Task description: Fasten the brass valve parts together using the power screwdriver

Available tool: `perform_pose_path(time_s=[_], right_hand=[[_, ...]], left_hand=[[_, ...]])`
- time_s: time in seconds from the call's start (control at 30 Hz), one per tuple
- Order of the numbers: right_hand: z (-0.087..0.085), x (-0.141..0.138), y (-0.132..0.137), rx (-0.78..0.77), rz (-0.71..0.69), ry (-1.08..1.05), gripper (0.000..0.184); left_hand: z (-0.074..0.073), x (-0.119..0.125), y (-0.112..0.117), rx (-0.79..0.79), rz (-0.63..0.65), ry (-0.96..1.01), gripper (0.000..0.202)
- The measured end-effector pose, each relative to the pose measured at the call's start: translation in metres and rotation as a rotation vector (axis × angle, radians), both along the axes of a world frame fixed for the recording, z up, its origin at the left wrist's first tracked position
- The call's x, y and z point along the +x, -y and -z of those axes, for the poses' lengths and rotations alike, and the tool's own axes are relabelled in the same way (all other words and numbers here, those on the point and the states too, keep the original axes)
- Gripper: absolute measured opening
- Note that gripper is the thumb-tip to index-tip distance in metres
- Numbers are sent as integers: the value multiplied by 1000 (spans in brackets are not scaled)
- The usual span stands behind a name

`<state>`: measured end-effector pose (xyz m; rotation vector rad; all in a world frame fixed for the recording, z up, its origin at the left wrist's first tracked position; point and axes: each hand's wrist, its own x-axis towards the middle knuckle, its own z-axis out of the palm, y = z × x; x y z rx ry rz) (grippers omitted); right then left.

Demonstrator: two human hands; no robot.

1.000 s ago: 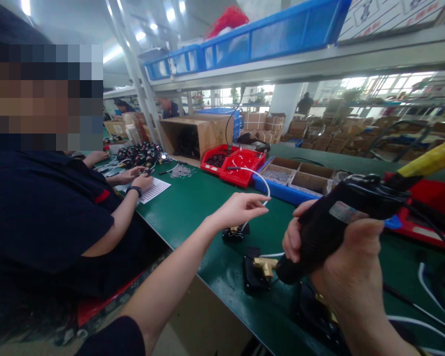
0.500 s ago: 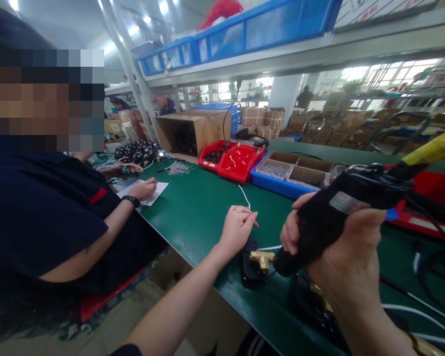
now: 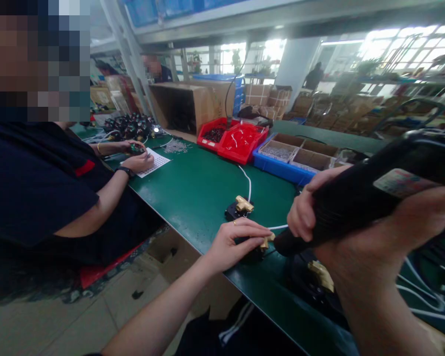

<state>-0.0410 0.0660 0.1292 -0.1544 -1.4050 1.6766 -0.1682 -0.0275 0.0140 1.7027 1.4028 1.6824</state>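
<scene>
My right hand (image 3: 371, 237) is wrapped round a black electric screwdriver (image 3: 341, 207). Its lower end points down and left, close beside a brass tee fitting (image 3: 269, 240) on a black unit that is mostly hidden. Fingers and thumb of my left hand (image 3: 237, 242) close on that fitting from the left. Just beyond my left hand sits a similar black unit with a brass tee (image 3: 244, 203) and a white cable (image 3: 249, 183). Under my right hand lies another black unit with a brass fitting (image 3: 321, 275), partly covered.
A co-worker's hand (image 3: 139, 162) rests over a printed sheet (image 3: 157, 162) at left. Red bins (image 3: 241, 143) and a blue divided tray (image 3: 282, 169) line the back of the green table (image 3: 193, 193). White cables (image 3: 422, 291) lie at right.
My left hand has left the far unit, now uncovered, and come nearer onto the fitting by the screwdriver. The view has tilted downward. The screwdriver stays in my right hand.
</scene>
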Motion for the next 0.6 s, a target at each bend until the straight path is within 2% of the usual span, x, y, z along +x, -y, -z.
perform_pose_path(time_s=[0.13,0.37,0.47,0.6], right_hand=[[-5,-4,6,-21,39,19,68],[-1,-8,18,59,61,57,70],[-2,-7,17,57,114,61,70],[-13,6,13,93,138,90,56]], left_hand=[[8,-2,-5,8,-15,41,20],[11,1,-7,68,-18,51,20],[12,0,-7,62,-11,70,21],[12,0,-6,35,-18,66,21]])
